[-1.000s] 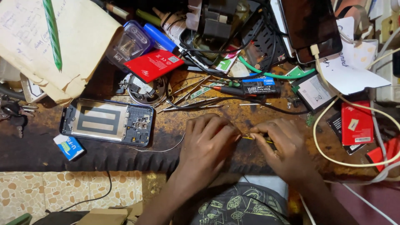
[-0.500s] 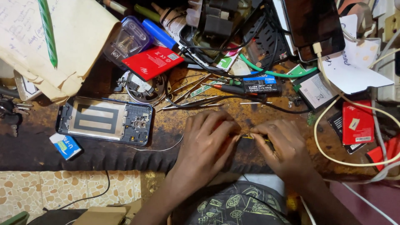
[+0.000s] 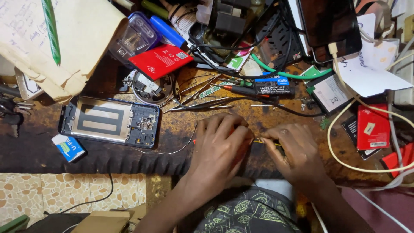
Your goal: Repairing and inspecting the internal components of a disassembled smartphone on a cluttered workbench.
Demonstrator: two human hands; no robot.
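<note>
My left hand [image 3: 220, 149] and my right hand [image 3: 295, 151] meet at the front edge of a worn wooden workbench [image 3: 181, 129]. Both pinch a small part with a thin yellow-tipped piece [image 3: 258, 140] between the fingertips; most of it is hidden under the fingers. A thin wire [image 3: 172, 151] runs left from under my left hand. An opened phone frame [image 3: 110, 121] with its circuit board bare lies to the left, apart from both hands. Tweezers [image 3: 202, 105] and a small screwdriver [image 3: 239, 89] lie just beyond my hands.
A red battery [image 3: 160, 60], a clear plastic charger cradle [image 3: 131, 39], a black battery [image 3: 274, 85], a dark phone [image 3: 330, 26] on a cream cable [image 3: 345, 142], more red packs [image 3: 373, 127], papers with a green pen [image 3: 51, 30], keys [image 3: 10, 112] at the left edge.
My hands have stayed together over the small part with only slight finger shifts. The view has drifted a little, nothing on the bench moved.
</note>
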